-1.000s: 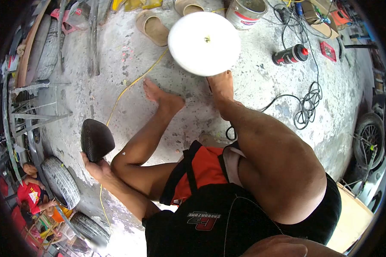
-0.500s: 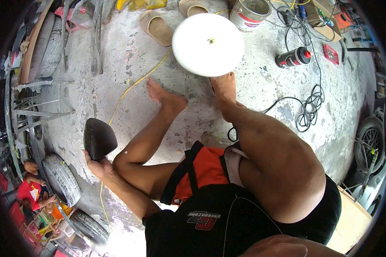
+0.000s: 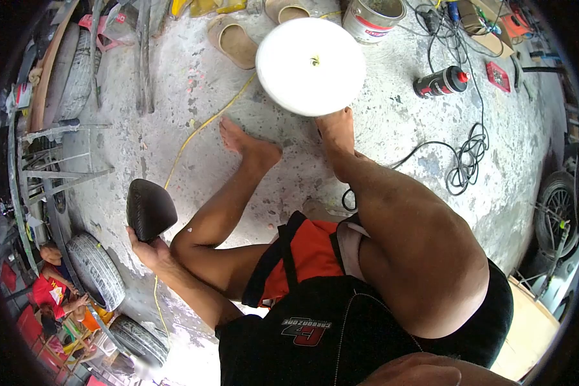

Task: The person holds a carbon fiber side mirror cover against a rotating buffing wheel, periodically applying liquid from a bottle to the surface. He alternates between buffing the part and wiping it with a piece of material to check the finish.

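Note:
In my left hand (image 3: 149, 251) is a dark, glossy shell with a woven carbon-fibre look, shaped like a car mirror cover (image 3: 151, 210). The fingers curl round its lower end, beside my bent left knee. My right hand does not show; bare skin at the bottom edge is too close to make out. Beyond my feet stands a white round object (image 3: 312, 80) with a small mark at its centre. Its underside is hidden.
A red-capped black bottle (image 3: 441, 82), a metal can (image 3: 374, 19) and clogs (image 3: 231, 42) are on the floor. Black cable (image 3: 466, 161) coils at right; a yellow cord (image 3: 206, 122) crosses left. Tyres (image 3: 96, 270) and a person in red (image 3: 51, 289) are at lower left.
The view has shifted slightly. My left hand keeps the mirror cover in nearly the same pose. The person at lower left has changed posture a little.

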`<state>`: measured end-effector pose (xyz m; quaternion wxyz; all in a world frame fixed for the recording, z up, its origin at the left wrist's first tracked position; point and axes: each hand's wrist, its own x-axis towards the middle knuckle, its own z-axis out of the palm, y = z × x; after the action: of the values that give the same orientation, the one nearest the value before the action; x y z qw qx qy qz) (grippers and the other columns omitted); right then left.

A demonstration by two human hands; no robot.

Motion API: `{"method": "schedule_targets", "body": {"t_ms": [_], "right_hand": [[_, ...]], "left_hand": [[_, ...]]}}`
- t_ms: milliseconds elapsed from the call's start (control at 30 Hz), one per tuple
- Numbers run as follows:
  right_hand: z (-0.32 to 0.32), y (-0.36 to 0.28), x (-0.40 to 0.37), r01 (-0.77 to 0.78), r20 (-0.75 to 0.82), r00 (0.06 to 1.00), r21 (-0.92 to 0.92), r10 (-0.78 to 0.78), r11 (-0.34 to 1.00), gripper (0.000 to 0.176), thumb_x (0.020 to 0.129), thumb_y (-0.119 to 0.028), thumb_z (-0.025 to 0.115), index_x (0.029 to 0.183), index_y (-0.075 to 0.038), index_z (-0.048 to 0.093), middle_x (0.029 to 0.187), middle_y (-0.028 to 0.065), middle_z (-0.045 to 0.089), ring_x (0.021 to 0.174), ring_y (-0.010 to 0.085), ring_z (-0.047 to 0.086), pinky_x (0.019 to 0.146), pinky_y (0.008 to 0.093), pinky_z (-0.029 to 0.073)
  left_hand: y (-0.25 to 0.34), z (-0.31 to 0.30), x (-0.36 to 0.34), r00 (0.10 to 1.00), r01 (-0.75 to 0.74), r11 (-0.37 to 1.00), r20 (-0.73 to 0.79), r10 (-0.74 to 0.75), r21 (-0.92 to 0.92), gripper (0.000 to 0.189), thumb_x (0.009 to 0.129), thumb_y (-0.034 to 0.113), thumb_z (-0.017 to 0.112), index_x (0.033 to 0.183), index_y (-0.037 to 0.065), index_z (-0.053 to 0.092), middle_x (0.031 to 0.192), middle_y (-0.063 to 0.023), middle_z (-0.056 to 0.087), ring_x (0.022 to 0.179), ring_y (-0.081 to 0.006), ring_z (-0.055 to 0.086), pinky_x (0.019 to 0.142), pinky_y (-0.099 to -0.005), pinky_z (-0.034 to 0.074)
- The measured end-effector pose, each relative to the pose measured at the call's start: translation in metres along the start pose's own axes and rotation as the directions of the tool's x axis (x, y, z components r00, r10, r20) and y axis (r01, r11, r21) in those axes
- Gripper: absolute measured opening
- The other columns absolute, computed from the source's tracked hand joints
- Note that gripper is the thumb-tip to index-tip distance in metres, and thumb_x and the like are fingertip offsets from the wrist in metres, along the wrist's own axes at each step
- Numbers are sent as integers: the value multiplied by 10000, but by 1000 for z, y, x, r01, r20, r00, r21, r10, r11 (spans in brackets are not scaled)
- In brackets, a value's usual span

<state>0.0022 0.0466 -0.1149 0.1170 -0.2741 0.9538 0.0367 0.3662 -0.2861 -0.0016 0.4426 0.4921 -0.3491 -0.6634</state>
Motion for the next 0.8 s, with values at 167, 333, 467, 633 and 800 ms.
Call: {"method": "schedule_targets", "body": {"t_ms": [167, 333, 467, 633, 800], "right_hand": [[10, -1, 1, 10, -180, 984, -18, -13, 1000, 291, 924, -51, 562, 1209, -31, 615, 1125, 97, 631, 1057, 233, 597, 895, 383, 472], [-13, -4, -5, 7, -31, 999, -76, -9, 997, 279, 938, -71, 544, 1205, -32, 617, 1125, 97, 627, 1055, 229, 588, 890, 379, 460], [-24, -5, -5, 5, -9, 1000, -7, -5, 1000, 273, 944, -77, 540, 1201, -33, 618, 1118, 92, 627, 1052, 226, 587, 890, 379, 459], [-12, -4, -1, -3, 3, 1000, -59, 3, 998, 269, 939, -86, 553, 1194, -51, 630, 1121, 77, 625, 1049, 215, 584, 889, 375, 457], [5, -3, 3, 2, -44, 999, -75, -6, 997, 271, 883, -33, 611, 1150, -59, 652, 1074, 77, 646, 1012, 209, 610, 869, 371, 474]], "left_hand": [[0, 1, -1, 998, 3, 1000, -55, -3, -4, 412, 1024, 302, 497, 1195, -53, 618, 1177, -173, 677, 1048, -286, 650, 982, -416, 476], [-2, -3, 1, 1000, -4, 1000, -13, 4, -25, 416, 1019, 307, 507, 1188, -57, 618, 1168, -176, 679, 1039, -292, 652, 985, -422, 475], [-2, -7, 3, 1000, -6, 1000, -16, 5, -27, 414, 1016, 309, 517, 1178, -58, 619, 1154, -179, 683, 1030, -291, 654, 979, -422, 479], [-3, -6, 2, 1000, -1, 1000, -20, 1, -30, 413, 1012, 311, 523, 1174, -57, 619, 1147, -176, 685, 1027, -287, 656, 969, -419, 483], [-2, -5, 1, 1000, -9, 1000, -17, 8, -24, 414, 1015, 307, 517, 1184, -59, 612, 1151, -180, 682, 1028, -293, 656, 965, -426, 483]]}}
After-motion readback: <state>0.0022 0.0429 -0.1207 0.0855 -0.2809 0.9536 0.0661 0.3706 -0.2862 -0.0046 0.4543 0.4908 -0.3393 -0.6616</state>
